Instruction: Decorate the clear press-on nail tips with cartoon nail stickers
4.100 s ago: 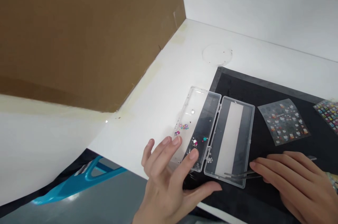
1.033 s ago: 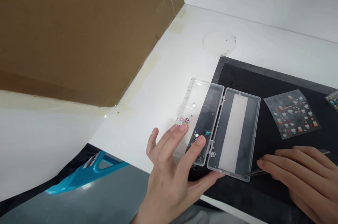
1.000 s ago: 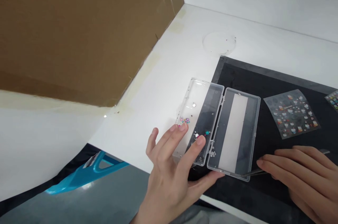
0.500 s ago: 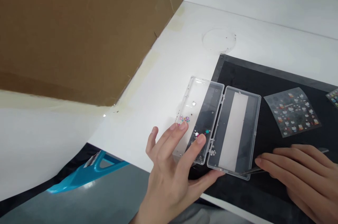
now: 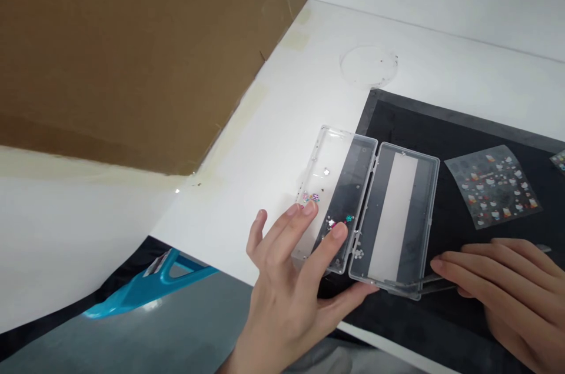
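Observation:
A clear hinged plastic case [image 5: 388, 180] lies open, half on the white table and half on a black mat [image 5: 445, 127]. Its left half holds several small coloured gems [image 5: 312, 198]; the right half carries a white strip. My left hand [image 5: 289, 286] rests at the case's near end, fingers spread over the left half, thumb under the right half's corner. My right hand [image 5: 507, 294] lies flat on the mat over metal tweezers [image 5: 435, 287], whose tips point toward the case.
A brown cardboard panel [image 5: 145, 50] stands at the left. A clear round dish [image 5: 368, 63] sits at the back of the table. Sticker sheets [image 5: 497, 184] lie on the mat at the right. A turquoise plastic part [image 5: 145, 283] shows below the table's edge.
The view has shifted slightly. Both hands, the case and the tweezers keep almost the same places.

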Motion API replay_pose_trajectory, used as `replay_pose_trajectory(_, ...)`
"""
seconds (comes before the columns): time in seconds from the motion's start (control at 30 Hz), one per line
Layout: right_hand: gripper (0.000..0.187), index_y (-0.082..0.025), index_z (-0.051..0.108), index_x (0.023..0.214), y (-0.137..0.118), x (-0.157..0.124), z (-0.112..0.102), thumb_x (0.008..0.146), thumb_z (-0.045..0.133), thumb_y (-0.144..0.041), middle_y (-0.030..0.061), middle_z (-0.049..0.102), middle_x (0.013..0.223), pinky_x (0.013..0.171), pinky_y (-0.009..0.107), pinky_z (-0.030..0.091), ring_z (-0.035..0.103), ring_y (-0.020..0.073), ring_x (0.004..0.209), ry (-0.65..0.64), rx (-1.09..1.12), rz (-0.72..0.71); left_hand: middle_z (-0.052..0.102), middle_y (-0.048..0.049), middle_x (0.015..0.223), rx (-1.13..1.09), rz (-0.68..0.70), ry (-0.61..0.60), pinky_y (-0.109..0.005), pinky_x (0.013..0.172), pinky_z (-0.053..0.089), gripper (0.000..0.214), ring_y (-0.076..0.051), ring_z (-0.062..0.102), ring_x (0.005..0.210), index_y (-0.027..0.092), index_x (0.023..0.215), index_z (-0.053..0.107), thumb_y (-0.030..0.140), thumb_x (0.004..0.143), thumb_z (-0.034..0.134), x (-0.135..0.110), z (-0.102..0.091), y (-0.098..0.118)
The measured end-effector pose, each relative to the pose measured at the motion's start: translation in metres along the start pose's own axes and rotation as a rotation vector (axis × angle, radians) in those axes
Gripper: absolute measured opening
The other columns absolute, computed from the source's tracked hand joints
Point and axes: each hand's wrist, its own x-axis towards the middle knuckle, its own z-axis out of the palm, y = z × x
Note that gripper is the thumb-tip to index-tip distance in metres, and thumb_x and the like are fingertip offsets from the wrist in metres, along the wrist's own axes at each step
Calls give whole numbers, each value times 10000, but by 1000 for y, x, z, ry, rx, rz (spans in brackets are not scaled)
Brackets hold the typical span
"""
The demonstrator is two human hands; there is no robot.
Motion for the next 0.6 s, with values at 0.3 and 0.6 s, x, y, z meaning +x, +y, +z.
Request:
replay_pose_trajectory(0.3,365,-213,724,1277,-1,-1,0,1113,440,-52,1,838,1101,953,384,484,712,181,996,-23,5,-10,536,-200,1472,-5,3,2,-500,1446,196,443,-236,452,1573,151,1350,656,508,1090,691,0,0,0)
replay_pose_trajectory(0.6,376,-213,732,1291,0,-6,1,1114,433,-68,15,832,1123,960,383,484,712,189,1007,-28,11,-7,537,-186,1468,-2,-4,1,-505,1449,197,441,-259,467,1553,164,1353,649,512,1086,696,-1,0,0)
